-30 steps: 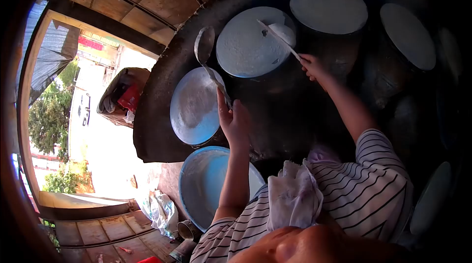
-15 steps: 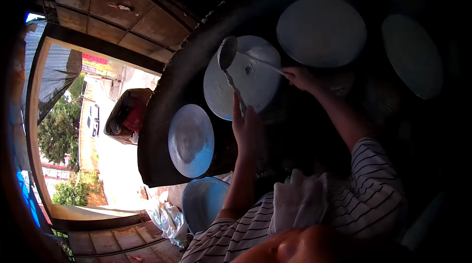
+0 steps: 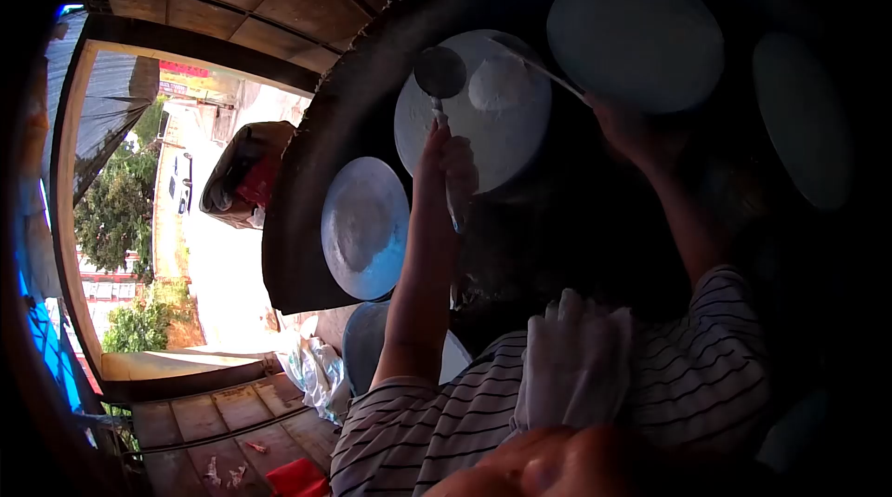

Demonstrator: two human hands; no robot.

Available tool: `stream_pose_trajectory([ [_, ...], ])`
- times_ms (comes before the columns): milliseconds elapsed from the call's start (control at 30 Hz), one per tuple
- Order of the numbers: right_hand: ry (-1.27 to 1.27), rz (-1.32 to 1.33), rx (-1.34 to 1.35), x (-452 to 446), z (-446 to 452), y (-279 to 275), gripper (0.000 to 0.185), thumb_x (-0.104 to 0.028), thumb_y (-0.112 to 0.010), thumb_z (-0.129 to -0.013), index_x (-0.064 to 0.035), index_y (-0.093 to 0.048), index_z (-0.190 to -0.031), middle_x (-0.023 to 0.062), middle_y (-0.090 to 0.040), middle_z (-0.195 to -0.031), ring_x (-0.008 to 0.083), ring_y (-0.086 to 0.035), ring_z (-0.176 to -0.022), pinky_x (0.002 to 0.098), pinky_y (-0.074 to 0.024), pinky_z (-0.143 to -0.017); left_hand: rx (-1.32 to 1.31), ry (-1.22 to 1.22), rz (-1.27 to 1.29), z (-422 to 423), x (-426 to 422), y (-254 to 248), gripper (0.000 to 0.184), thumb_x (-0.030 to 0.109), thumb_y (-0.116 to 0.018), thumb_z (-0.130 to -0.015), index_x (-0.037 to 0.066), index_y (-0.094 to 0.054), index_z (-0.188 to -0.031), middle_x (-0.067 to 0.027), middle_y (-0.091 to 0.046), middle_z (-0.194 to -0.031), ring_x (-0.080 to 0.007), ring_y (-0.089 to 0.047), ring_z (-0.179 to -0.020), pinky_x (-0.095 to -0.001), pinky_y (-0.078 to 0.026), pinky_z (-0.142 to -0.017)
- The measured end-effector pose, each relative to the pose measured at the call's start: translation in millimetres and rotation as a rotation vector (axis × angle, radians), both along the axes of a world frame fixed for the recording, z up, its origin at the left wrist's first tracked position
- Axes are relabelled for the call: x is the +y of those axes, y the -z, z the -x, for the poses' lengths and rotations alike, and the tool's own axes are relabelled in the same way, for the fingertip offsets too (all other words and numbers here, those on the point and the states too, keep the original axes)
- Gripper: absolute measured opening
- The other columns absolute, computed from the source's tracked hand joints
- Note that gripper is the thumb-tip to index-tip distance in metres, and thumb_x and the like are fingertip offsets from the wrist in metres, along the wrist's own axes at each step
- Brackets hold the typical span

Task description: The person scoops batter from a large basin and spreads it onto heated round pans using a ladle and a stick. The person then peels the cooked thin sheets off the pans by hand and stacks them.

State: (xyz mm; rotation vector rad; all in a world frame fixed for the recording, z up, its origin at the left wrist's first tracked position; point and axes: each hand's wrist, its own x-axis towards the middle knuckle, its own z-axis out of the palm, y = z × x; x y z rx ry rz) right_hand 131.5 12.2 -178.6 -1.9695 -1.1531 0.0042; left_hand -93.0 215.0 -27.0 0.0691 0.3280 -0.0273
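My left hand (image 3: 448, 158) is closed around the handle of a metal ladle (image 3: 439, 72). The ladle's round bowl is over the left part of a wide white round surface (image 3: 423, 139), perhaps a pan. In the dim light to the right, my right hand (image 3: 621, 121) grips a thin-handled utensil (image 3: 560, 81). Its far end reaches over the same round, and its exact kind is unclear. Beside the ladle, a pale rounded patch (image 3: 502, 85) shows on the white surface; it looks like batter, though I cannot be sure.
Other pale rounds, pans or lids, sit along the dark curved stove: one at the left (image 3: 365, 228), one at the upper right (image 3: 635, 40), one at far right (image 3: 802, 121). A basin (image 3: 367, 334) and a crumpled plastic bag (image 3: 316, 372) are below left. A dark bag (image 3: 246, 176) sits outside the rim.
The ladle's bowl has turned and my left hand has moved up over the white round. My right hand has shifted right and up with its utensil. The pale patch now shows.
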Motion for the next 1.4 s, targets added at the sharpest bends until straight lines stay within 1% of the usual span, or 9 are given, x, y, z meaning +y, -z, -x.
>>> stream_pose_trajectory([
  [200,-0.153,0.172,0.120,-28,22,-34,0.031,-0.021,-0.044,-0.097,-0.0089,-0.057,-0.123,0.0127,-0.066,-0.092,0.0279,-0.064,-0.077,0.0415,-0.0496,-0.070,0.182,-0.157,-0.301,-29,15,9,0.034,0.033,-0.046,-0.096,0.020,-0.039,-0.065,0.0057,-0.034,-0.052,-0.0072,-0.036,-0.044,-0.0231,-0.031,-0.038],
  [400,0.095,0.211,1.076,-27,114,-43,0.037,-0.022,-0.039,-0.099,-0.0098,-0.046,-0.134,0.0028,-0.054,-0.065,0.0092,-0.045,-0.042,0.0273,-0.0394,-0.040,0.358,-0.410,-0.307,-20,-38,44,0.016,0.020,-0.042,-0.096,0.014,-0.043,-0.082,0.0048,-0.036,-0.059,-0.0072,-0.036,-0.046,-0.0219,-0.032,-0.041],
  [467,-0.046,0.169,0.986,-11,119,-35,0.035,-0.020,-0.041,-0.098,-0.0077,-0.052,-0.128,0.0039,-0.055,-0.065,0.0101,-0.046,-0.043,0.0282,-0.0419,-0.042,0.397,-0.566,-0.317,-26,-81,61,0.016,0.018,-0.042,-0.096,0.012,-0.043,-0.081,0.0044,-0.037,-0.061,-0.0066,-0.034,-0.047,-0.0209,-0.032,-0.042],
  [567,-0.129,-0.141,0.073,7,104,-12,0.031,-0.017,-0.051,-0.092,-0.0033,-0.058,-0.119,0.0158,-0.068,-0.095,0.0262,-0.067,-0.080,0.0356,-0.0520,-0.067,-0.054,-0.530,0.115,-22,-73,91,0.017,0.014,-0.041,-0.096,0.008,-0.043,-0.079,0.0033,-0.036,-0.059,-0.0063,-0.035,-0.045,-0.0207,-0.034,-0.041],
  [667,-0.002,-0.093,0.349,8,72,-41,0.034,-0.019,-0.055,-0.090,-0.0048,-0.058,-0.121,0.0166,-0.064,-0.110,0.0297,-0.062,-0.100,0.0361,-0.0486,-0.086,-0.378,-0.432,0.795,6,-70,28,0.027,0.016,-0.045,-0.095,0.012,-0.037,-0.069,0.0028,-0.033,-0.054,-0.0088,-0.036,-0.043,-0.0199,-0.036,-0.040],
  [867,-0.205,0.147,0.323,-50,130,-29,0.032,-0.019,-0.058,-0.090,-0.0073,-0.060,-0.120,0.0119,-0.064,-0.112,0.0282,-0.062,-0.101,0.0365,-0.0494,-0.087,-0.467,-0.214,0.267,62,-103,-17,0.033,0.018,-0.042,-0.096,0.011,-0.038,-0.064,0.0025,-0.036,-0.051,-0.0069,-0.037,-0.039,-0.0210,-0.038,-0.039],
  [1033,0.038,-0.071,0.596,-153,182,33,0.033,-0.018,-0.060,-0.089,-0.0061,-0.060,-0.120,0.0120,-0.063,-0.116,0.0235,-0.063,-0.103,0.0319,-0.0500,-0.086,-0.264,-0.179,0.515,91,-74,20,0.033,0.018,-0.042,-0.095,0.011,-0.038,-0.063,0.0020,-0.036,-0.050,-0.0079,-0.037,-0.040,-0.0205,-0.036,-0.040],
  [1267,0.145,-0.043,0.178,-183,226,-7,0.029,-0.023,-0.064,-0.086,-0.0158,-0.065,-0.114,0.0144,-0.062,-0.085,0.0299,-0.062,-0.078,0.0375,-0.0509,-0.070,-0.229,-0.181,0.473,86,-81,92,0.037,0.018,-0.044,-0.095,0.013,-0.036,-0.060,0.0025,-0.034,-0.052,-0.0070,-0.034,-0.043,-0.0199,-0.033,-0.042],
  [1400,0.161,0.356,0.046,-176,218,-14,0.031,-0.022,-0.062,-0.087,-0.0182,-0.062,-0.117,0.0108,-0.055,-0.087,0.0293,-0.060,-0.080,0.0395,-0.0508,-0.067,-0.367,-0.128,0.472,79,-80,99,0.029,0.013,-0.041,-0.094,0.010,-0.039,-0.066,0.0002,-0.037,-0.052,-0.0103,-0.040,-0.043,-0.0234,-0.040,-0.043],
])
